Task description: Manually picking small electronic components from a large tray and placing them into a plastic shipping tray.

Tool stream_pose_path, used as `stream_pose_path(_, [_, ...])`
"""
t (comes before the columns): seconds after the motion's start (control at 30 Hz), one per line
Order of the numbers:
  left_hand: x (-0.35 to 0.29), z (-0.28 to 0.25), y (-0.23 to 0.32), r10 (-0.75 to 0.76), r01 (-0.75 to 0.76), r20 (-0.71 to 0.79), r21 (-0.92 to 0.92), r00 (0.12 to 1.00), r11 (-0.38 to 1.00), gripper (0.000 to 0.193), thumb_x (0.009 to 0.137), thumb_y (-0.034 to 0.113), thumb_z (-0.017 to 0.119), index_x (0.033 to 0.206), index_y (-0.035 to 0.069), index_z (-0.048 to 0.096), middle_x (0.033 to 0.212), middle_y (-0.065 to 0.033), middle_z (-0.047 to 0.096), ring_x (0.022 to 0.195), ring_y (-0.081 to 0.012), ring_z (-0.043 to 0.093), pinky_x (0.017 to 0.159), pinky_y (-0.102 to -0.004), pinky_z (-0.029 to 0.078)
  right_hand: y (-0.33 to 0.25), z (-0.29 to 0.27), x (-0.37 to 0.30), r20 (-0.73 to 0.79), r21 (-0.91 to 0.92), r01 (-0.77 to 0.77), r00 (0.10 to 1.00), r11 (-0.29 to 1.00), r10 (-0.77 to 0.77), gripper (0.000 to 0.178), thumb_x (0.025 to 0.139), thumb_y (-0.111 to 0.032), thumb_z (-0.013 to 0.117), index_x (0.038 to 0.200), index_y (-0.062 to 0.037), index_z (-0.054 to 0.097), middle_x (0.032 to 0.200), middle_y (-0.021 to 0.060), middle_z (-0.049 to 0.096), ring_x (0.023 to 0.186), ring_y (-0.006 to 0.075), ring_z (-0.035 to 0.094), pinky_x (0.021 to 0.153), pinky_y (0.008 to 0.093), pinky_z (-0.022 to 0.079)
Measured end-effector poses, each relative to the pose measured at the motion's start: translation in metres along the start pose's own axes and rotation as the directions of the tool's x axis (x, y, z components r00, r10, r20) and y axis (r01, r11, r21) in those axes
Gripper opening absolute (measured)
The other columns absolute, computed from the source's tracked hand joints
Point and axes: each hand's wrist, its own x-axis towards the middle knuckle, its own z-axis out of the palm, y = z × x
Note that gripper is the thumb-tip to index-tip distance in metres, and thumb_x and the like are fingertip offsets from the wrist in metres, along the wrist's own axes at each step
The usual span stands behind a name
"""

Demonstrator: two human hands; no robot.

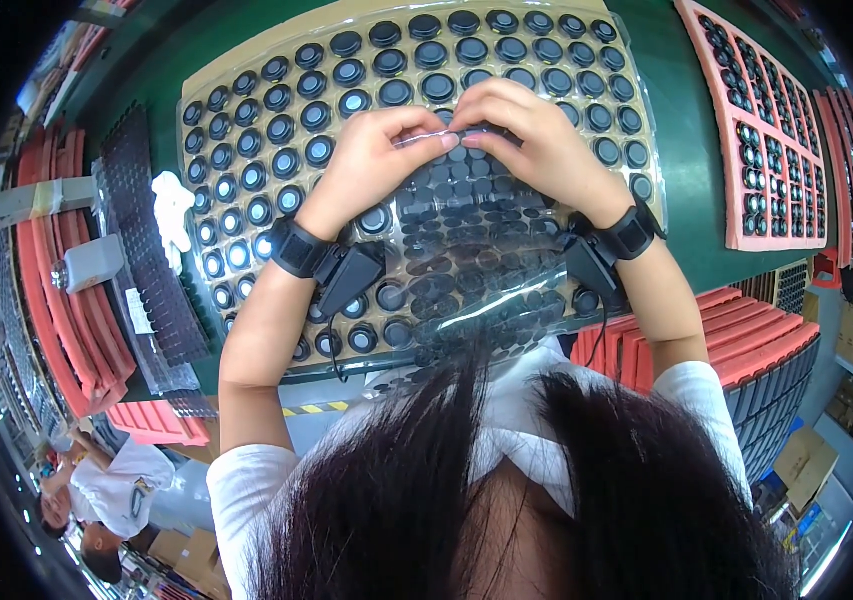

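A clear plastic sheet [476, 262] carrying rows of round black discs hangs between my hands, its lower part curling toward my body and reflecting light. My left hand [371, 150] and my right hand [534, 140] meet at the sheet's upper edge, both with thumb and fingers pinched. Whether a single disc is between the fingertips is too small to tell. Under my hands lies a wide tan tray [236, 62] under clear plastic, filled with rows of round black parts, like small speakers [279, 128]. The sheet covers some of those parts.
On the green table [688, 190], a pink foam tray [732, 190] of black parts lies right. Left are a crumpled white cloth [172, 220], dark disc sheets [151, 260], a translucent bottle [93, 262] and pink foam trays [51, 300]. More pink trays [706, 335] stand lower right. Another person [126, 485] is lower left.
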Motion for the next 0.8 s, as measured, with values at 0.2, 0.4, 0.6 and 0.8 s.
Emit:
stream_pose_path(0.2, [0.0001, 0.0004, -0.0017, 0.005, -0.005, -0.002, -0.010, 1.000, 1.000, 0.019, 0.076, 0.021, 0.067, 0.083, 0.003, 0.064, 0.065, -0.0057, 0.061, 0.058, -0.0101, 0.055, 0.055, -0.0235, 0.043, 0.0012, 0.0004, 0.0003, -0.002, -0.007, 0.015, 1.000, 1.000, -0.015, 0.013, 0.074, -0.004, 0.062, 0.087, -0.0048, 0.059, 0.088, 0.0074, 0.056, 0.086, 0.0238, 0.055, 0.076, 0.0313, 0.045])
stream_pose_path(0.4, [0.0004, 0.0007, -0.0010, 0.005, -0.005, -0.005, -0.007, 1.000, 1.000, 0.018, 0.076, 0.021, 0.067, 0.082, 0.004, 0.065, 0.066, -0.0057, 0.062, 0.059, -0.0107, 0.056, 0.056, -0.0240, 0.043, 0.0029, 0.0000, 0.0017, -0.010, -0.023, 0.046, 0.999, 0.999, -0.046, 0.012, 0.074, -0.003, 0.062, 0.085, -0.0031, 0.059, 0.083, 0.0072, 0.057, 0.081, 0.0238, 0.055, 0.072, 0.0313, 0.044])
stream_pose_path(0.6, [-0.0007, -0.0001, 0.0028, 0.031, -0.036, 0.042, 0.114, 0.999, 0.993, 0.016, 0.075, 0.020, 0.067, 0.079, 0.006, 0.064, 0.065, -0.0066, 0.061, 0.058, -0.0138, 0.056, 0.055, -0.0254, 0.043, -0.0030, -0.0048, -0.0004, 0.065, 0.106, -0.066, 0.996, 0.992, 0.059, 0.012, 0.073, -0.002, 0.062, 0.084, -0.0014, 0.058, 0.081, 0.0071, 0.056, 0.075, 0.0223, 0.056, 0.067, 0.0294, 0.045])
stream_pose_path(0.8, [-0.0028, 0.0025, 0.0024, 0.037, -0.037, 0.006, 0.161, 0.999, 0.986, 0.015, 0.073, 0.020, 0.068, 0.075, 0.006, 0.063, 0.063, -0.0084, 0.059, 0.056, -0.0187, 0.056, 0.054, -0.0272, 0.043, -0.0040, -0.0048, -0.0007, 0.044, 0.120, -0.056, 0.998, 0.991, 0.051, 0.014, 0.073, 0.001, 0.062, 0.085, -0.0010, 0.058, 0.085, 0.0073, 0.054, 0.073, 0.0206, 0.056, 0.065, 0.0278, 0.046])
